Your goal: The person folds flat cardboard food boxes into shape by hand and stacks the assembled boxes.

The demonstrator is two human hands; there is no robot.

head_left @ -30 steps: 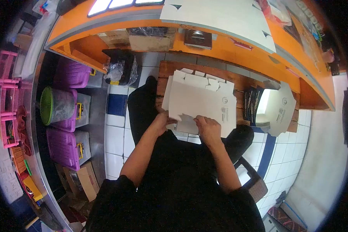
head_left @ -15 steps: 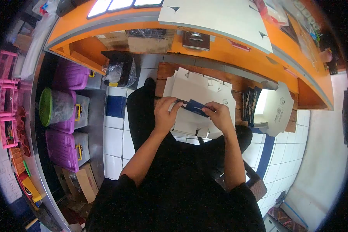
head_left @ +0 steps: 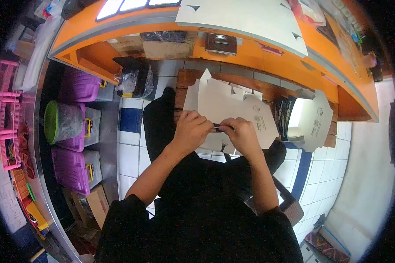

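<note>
A white cardboard box blank [head_left: 239, 105] with printed marks on its right part lies over a stack of cut cardboard sheets [head_left: 213, 142] in front of me. My left hand [head_left: 193, 131] is closed at its near edge, fingers curled round a narrow dark fold. My right hand [head_left: 240, 135] pinches the same dark fold just beside it, fingertips close to the left ones. Most of the fold is hidden by the fingers. To the right of the stack are dark blue folded boxes [head_left: 285, 116] and a printed white panel [head_left: 318, 120].
The sheets rest on a low wooden table [head_left: 188, 79]. Beyond it runs an orange counter [head_left: 250, 55] with a large white sheet [head_left: 241, 22] overhanging its edge. Purple-lidded bins [head_left: 70, 171] and a green-rimmed basket [head_left: 52, 122] stand on the left.
My hands have come closer together on the fold. The dark blue face that showed between them is now mostly hidden, and the blank's printed panel extends farther right.
</note>
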